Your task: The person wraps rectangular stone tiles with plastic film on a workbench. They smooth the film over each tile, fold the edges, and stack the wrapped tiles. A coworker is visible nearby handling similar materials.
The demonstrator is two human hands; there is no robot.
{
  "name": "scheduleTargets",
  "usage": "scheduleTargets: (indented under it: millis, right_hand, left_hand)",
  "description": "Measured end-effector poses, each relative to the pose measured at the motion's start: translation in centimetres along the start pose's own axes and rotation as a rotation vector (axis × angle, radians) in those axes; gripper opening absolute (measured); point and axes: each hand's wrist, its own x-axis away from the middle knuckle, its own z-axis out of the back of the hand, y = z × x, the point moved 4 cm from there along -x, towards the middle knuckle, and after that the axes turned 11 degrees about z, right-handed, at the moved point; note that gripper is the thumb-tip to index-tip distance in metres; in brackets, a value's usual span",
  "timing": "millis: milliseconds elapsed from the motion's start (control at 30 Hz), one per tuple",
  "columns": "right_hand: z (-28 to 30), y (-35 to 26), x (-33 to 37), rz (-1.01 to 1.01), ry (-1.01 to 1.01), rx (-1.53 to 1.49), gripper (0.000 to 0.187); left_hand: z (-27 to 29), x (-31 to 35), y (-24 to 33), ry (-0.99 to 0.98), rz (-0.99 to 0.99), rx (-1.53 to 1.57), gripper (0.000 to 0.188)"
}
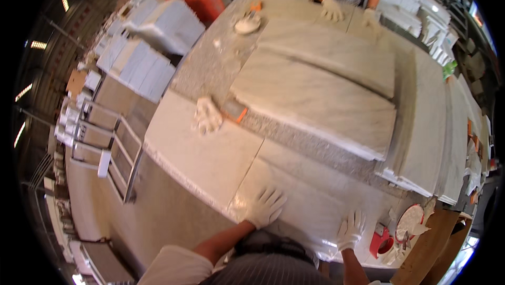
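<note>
My left hand (266, 207), in a white glove, lies flat with fingers spread near the front left corner of a pale marble slab (302, 187). Farther right on the same slab rests my right hand (351, 230), also gloved, fingers stretched out. Neither hand holds anything. A second white slab (202, 153) adjoins this one on the left, with a thin seam between them. Near my right hand are a red tape dispenser (380, 242) and a round tub of whitish paste (409, 223).
Beyond the grey strip, large marble slabs (315, 101) lie stacked. A crumpled white glove or cloth (208, 115) sits beside a grey and orange block (235, 111). A co-worker's gloved hand (332, 9) rests across the table. A metal frame (113, 145) stands on the floor at left.
</note>
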Motion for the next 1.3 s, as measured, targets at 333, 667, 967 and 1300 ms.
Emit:
scheduleTargets:
  millis: [333,667,967,1300]
  right_hand:
    - [0.5,0.0,-0.3,0.068,0.014,-0.016,0.047]
    - [0.4,-0.7,-0.4,0.019,0.006,0.01,0.05]
    - [2.0,-3.6,-1.9,0.225,0.147,0.007,0.051]
    - [1.6,-2.9,-1.7,0.207,0.172,0.045,0.05]
  left_hand:
    - [1.1,0.1,0.6,0.006,0.034,0.0,0.044]
    - [0.6,0.5,0.0,-0.023,0.027,-0.016,0.049]
    - [0.9,1.5,-0.4,0.028,0.025,0.07,0.046]
    - [0.3,1.4,-0.4,0.035,0.017,0.079,0.048]
